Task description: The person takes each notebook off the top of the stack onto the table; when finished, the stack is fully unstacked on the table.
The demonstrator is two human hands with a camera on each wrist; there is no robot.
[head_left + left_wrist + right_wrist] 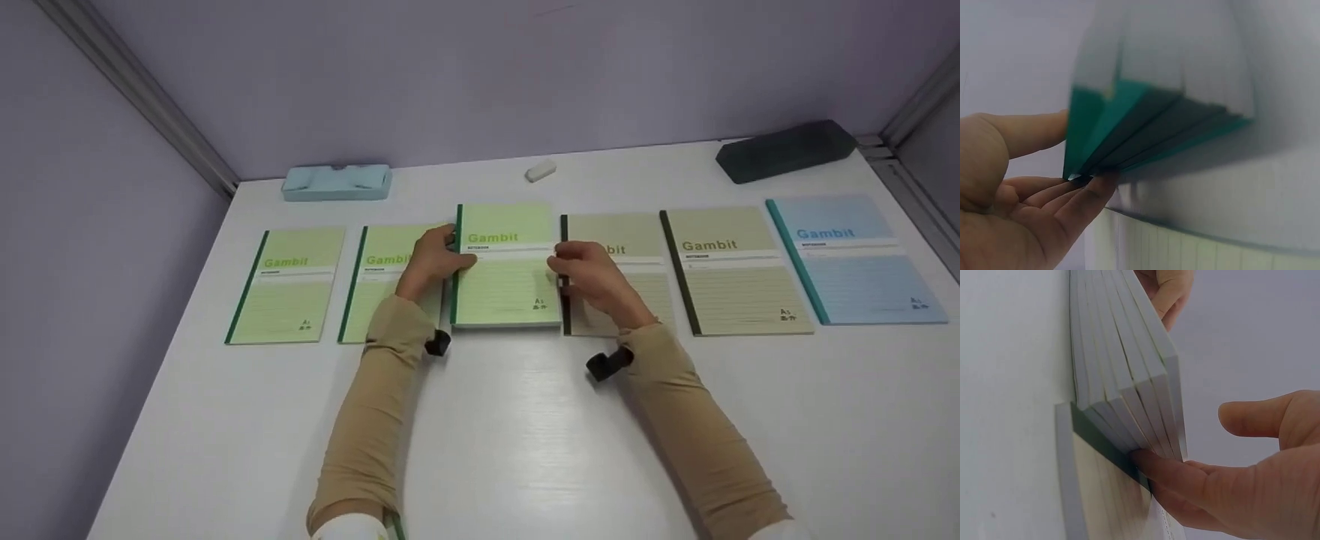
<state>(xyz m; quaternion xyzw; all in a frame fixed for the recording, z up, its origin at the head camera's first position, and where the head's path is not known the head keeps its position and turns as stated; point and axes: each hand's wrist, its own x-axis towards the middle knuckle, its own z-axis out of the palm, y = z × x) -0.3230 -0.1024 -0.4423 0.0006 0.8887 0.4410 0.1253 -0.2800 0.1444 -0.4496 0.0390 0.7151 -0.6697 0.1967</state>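
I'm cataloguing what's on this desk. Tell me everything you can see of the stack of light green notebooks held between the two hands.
The stack of light green notebooks is several thin paper books with dark green spines and "Gambit" printed on the top cover. It sits in the middle of the row on the white table. The wrist views show the books fanned apart, not squared. The left hand has its fingertips at the spine edge, the right hand at the open page edge. Its right side overlaps the beige notebook.
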